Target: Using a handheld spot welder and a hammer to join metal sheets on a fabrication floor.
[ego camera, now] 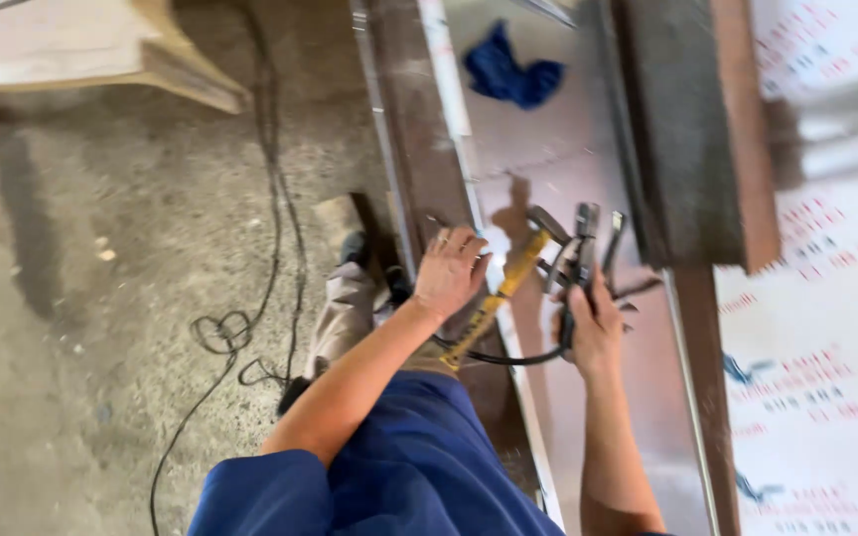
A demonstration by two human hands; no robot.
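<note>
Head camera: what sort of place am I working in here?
Likely a metal fabrication workshop: long sheet-metal panels on a bench, a yellow-handled hammer, a cable trailing over the concrete floor.

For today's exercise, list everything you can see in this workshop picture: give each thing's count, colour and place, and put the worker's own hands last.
hammer: one, yellow handle with dark head, on the metal sheet between the hands
clamp tools: a blurred dark bunch, count unclear, at the right hand
rag: one, blue, crumpled on the sheet at the top
metal sheet: one, shiny brownish, running up the middle
beam: one, dark grey and rust, right of the sheet
cable: black, trailing and looped on the concrete floor
left hand: one, resting on the sheet edge by the hammer handle
right hand: one, gripping the clamp tools
</note>
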